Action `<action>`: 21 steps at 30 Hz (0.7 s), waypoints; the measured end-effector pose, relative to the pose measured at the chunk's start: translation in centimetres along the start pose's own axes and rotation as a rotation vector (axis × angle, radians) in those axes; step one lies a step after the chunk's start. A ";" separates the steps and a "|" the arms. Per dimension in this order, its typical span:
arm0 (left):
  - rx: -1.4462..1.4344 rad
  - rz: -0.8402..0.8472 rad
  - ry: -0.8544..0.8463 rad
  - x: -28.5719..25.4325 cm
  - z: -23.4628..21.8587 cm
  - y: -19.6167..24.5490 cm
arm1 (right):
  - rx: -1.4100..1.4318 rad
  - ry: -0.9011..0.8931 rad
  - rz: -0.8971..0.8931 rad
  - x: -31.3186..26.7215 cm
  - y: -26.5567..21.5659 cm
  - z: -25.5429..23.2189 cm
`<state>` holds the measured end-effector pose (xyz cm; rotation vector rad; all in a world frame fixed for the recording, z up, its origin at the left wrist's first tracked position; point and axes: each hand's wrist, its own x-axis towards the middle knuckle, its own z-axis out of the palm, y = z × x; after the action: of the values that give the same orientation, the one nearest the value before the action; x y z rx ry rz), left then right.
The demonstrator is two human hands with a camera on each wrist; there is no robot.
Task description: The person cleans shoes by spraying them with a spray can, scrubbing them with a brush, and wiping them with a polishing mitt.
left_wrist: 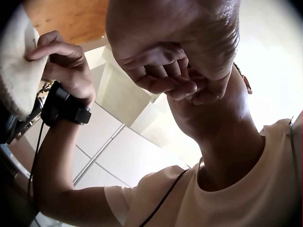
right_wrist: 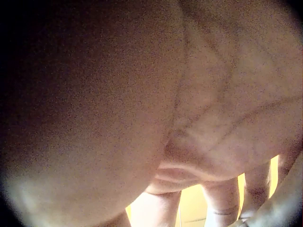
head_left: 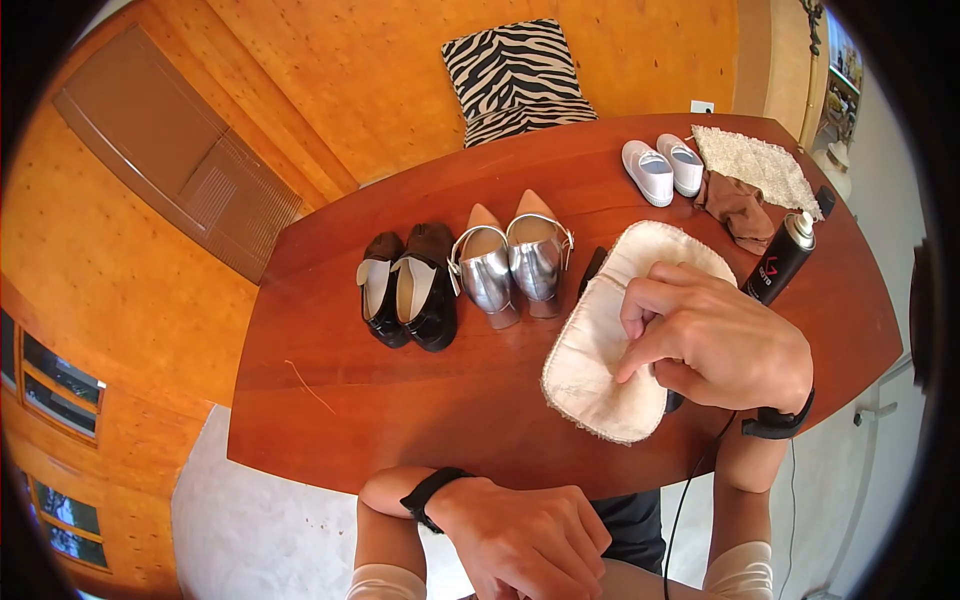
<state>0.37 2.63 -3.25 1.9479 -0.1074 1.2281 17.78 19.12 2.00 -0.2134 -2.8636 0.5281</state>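
My right hand (head_left: 710, 335) reaches over a cream, fleece-edged polishing mitt (head_left: 600, 350). Bent fingers pinch at its smooth cloth face, and the fabric dimples under one fingertip. In the left wrist view the mitt (left_wrist: 16, 61) appears raised beside the right hand (left_wrist: 68, 71). Part of a dark object (head_left: 592, 270) shows from under the mitt, its shape mostly hidden. Loosely curled near the front table edge, my left hand (head_left: 530, 540) holds nothing. The right wrist view is mostly palm (right_wrist: 227, 94), with the fingers below.
Black loafers (head_left: 425, 290) and silver heels (head_left: 510, 255) stand on the wooden table (head_left: 330, 400). White slip-on shoes (head_left: 660, 170), a brown cloth (head_left: 738, 208), a fleece cloth (head_left: 765, 168) and a black spray can (head_left: 783, 258) lie toward the right. A zebra-print chair (head_left: 515, 75) stands behind.
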 end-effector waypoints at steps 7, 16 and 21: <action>0.039 0.048 0.018 -0.1 0.2 0.3 | 0.002 -0.004 -0.002 0.0 0.0 0.0; 0.088 0.088 0.011 -0.1 0.1 0.0 | 0.013 -0.029 0.022 0.1 -0.1 0.0; 0.087 0.114 0.067 -0.3 0.3 -0.1 | 0.013 -0.025 0.011 0.1 -0.1 -0.1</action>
<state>0.50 2.45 -3.59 1.9961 -0.1338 1.3920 17.69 19.06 2.11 -0.2224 -2.8839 0.5555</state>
